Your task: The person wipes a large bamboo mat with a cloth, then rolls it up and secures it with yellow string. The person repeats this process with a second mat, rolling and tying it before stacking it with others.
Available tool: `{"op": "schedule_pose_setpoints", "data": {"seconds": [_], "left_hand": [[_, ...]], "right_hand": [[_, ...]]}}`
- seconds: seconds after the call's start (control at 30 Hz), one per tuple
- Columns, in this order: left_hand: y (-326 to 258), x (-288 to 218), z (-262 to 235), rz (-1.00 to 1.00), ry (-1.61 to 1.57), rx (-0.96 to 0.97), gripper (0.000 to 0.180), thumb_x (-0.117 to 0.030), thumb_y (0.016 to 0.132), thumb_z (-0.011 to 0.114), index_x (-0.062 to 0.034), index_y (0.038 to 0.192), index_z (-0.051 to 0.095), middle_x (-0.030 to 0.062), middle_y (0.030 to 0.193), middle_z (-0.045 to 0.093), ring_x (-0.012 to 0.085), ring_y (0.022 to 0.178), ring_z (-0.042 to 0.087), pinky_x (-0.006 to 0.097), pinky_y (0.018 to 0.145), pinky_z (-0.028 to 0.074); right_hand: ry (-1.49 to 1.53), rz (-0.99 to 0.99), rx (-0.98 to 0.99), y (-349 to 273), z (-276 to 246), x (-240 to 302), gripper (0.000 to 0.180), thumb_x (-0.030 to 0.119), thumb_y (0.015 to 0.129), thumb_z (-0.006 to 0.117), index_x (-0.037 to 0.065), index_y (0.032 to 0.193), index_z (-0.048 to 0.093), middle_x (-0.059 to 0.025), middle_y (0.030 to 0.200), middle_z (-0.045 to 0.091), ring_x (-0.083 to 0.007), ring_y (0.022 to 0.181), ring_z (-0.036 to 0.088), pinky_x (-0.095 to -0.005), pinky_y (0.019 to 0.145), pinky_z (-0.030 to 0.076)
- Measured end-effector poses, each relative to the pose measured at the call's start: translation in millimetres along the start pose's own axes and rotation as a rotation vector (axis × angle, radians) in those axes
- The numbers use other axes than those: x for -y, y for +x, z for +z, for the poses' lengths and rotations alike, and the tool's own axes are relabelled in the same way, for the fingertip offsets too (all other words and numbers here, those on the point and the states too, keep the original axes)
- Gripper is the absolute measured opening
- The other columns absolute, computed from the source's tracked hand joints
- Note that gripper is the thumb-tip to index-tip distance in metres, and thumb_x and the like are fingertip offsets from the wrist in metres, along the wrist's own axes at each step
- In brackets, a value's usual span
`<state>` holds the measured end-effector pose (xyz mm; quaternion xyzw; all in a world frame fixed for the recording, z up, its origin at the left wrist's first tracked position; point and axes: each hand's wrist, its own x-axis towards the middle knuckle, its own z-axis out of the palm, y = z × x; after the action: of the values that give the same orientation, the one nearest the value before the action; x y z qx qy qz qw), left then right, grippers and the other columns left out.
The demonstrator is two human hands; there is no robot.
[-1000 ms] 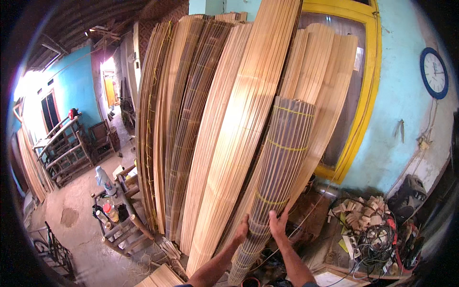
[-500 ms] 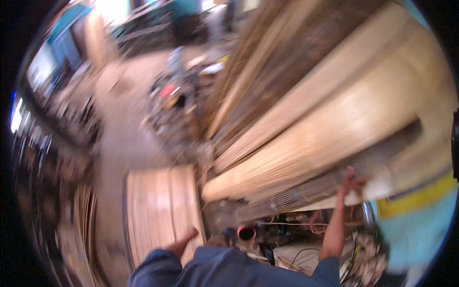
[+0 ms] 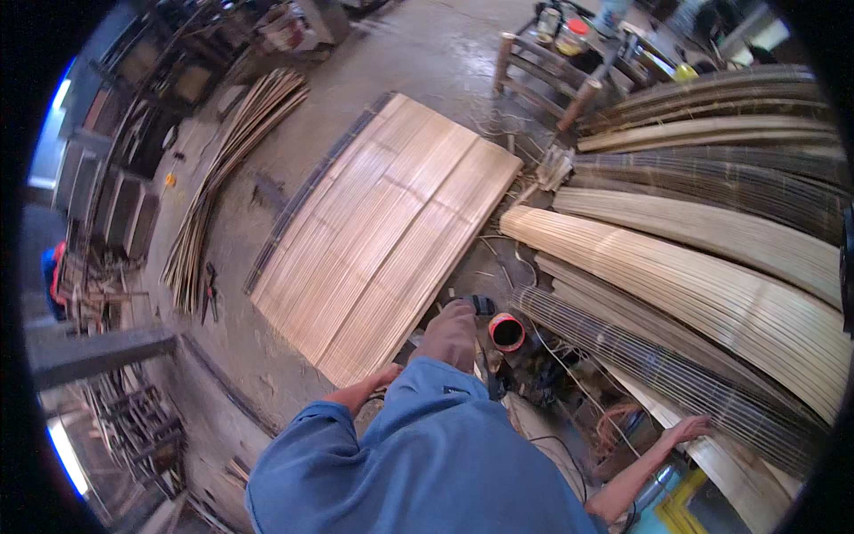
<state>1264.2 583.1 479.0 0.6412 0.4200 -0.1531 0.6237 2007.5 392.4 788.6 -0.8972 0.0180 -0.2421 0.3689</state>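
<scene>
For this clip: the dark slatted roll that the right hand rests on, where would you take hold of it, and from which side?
Probably near its lower end, beside the right hand, with the fingers wrapping round from the open floor side. The dark slatted roll is long and narrow and leans among the pale rolls, which close off its other side.

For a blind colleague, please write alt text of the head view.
A person in a blue shirt rests the right hand on a dark rolled bamboo-slat blind among leaning pale rolls; the left hand hangs above a flat pale slat mat on the concrete floor.
</scene>
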Motion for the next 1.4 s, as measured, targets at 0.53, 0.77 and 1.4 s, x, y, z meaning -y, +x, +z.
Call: {"op": "schedule_pose_setpoints", "data": {"seconds": [0.53, 0.77, 1.4], "left_hand": [[-97.1, 58.4, 83.5, -0.192, -0.535, -0.537, 0.027, -0.022, 0.089, 0.052, -0.0014, 0.075, 0.064, 0.0038, 0.065, 0.059, 0.0136, 0.060, 0.056, 0.032, 0.056, 0.046], [-146.0, 118.4, 153.6, -0.193, -0.271, -0.404, 0.036, -0.030, 0.087, 0.053, 0.0019, 0.085, 0.071, 0.0143, 0.078, 0.071, 0.0243, 0.073, 0.069, 0.038, 0.067, 0.052], [-93.8, 71.4, 19.7, -0.153, -0.309, -0.294, 0.034, -0.032, 0.093, 0.057, -0.0004, 0.090, 0.070, 0.0074, 0.073, 0.063, 0.0144, 0.067, 0.059, 0.034, 0.059, 0.048]], "right_hand": [[-0.204, -0.318, 1.551, -406.3, -113.4, -191.1, 0.046, 0.041, 0.098, 0.053, -0.001, 0.109, 0.068, -0.0216, 0.100, 0.071, -0.0280, 0.096, 0.068, -0.0397, 0.087, 0.050], [-0.337, -0.209, 1.473, -429.4, -167.0, -278.5, 0.041, 0.036, 0.098, 0.054, -0.001, 0.089, 0.069, -0.0111, 0.075, 0.068, -0.0188, 0.066, 0.064, -0.0363, 0.064, 0.051], [-0.101, 0.153, 1.256, -508.7, -118.6, -211.1, 0.039, 0.040, 0.097, 0.053, 0.005, 0.104, 0.069, -0.0148, 0.085, 0.071, -0.0253, 0.075, 0.072, -0.0393, 0.069, 0.054]]}}
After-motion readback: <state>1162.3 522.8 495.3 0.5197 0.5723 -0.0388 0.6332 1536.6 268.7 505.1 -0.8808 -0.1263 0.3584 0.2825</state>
